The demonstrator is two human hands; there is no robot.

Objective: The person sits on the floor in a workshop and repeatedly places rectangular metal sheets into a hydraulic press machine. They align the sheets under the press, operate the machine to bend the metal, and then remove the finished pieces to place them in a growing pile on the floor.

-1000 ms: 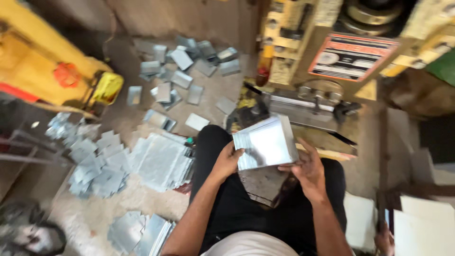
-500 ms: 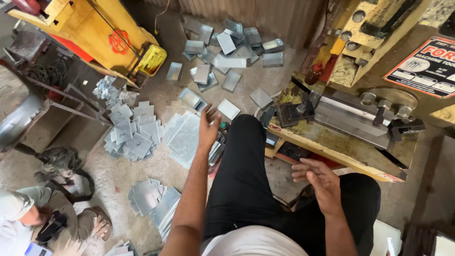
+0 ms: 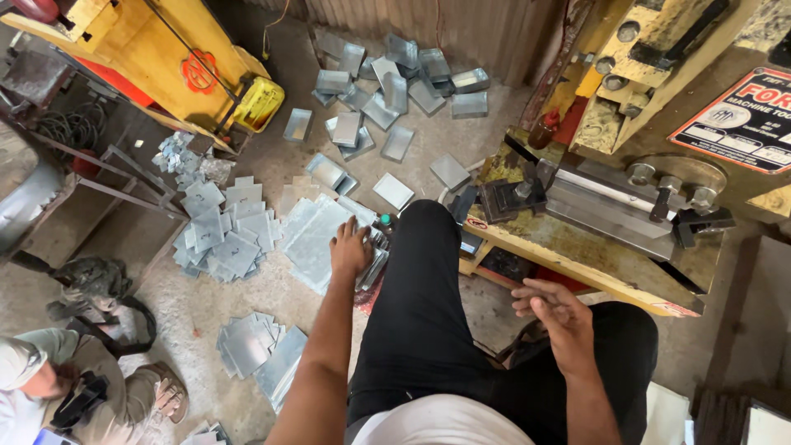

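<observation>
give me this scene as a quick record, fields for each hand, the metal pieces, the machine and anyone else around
left hand: reaching down, resting on a stack of flat metal sheets on the floor
right hand: empty, fingers loosely open, above the knee
bent metal trays: scattered pile farther off on the floor
press machine: yellow bench at right, steel die on top
other person: crouched at lower left

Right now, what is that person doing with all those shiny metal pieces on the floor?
A seated person reaches down with the left hand onto a stack of flat metal sheets on the floor. The right hand hovers empty in front of a yellow press machine. Folded metal trays lie scattered farther back, and another person sits nearby.
</observation>
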